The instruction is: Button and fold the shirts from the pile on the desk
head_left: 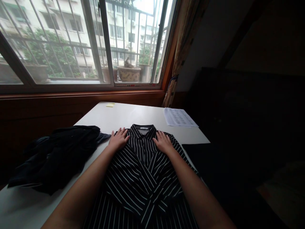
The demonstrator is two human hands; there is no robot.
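A black shirt with white stripes [143, 165] lies spread on the white table [133, 111], its collar pointing toward the window. Both sleeves are folded inward and cross over the shirt's front. My left hand [119, 139] rests flat on the left shoulder beside the collar, fingers spread. On the right shoulder my right hand [163, 142] lies flat in the same way, fingers apart. The shirt's lower end runs out of the bottom of the view between my forearms.
Dark crumpled clothes [64, 152] are heaped on the table's left side. Printed sheets [179, 117] lie at the far right corner, and a yellow sticky note [110, 105] at the far left. Beyond the table stand a barred window [105, 47] and a tied curtain [176, 73].
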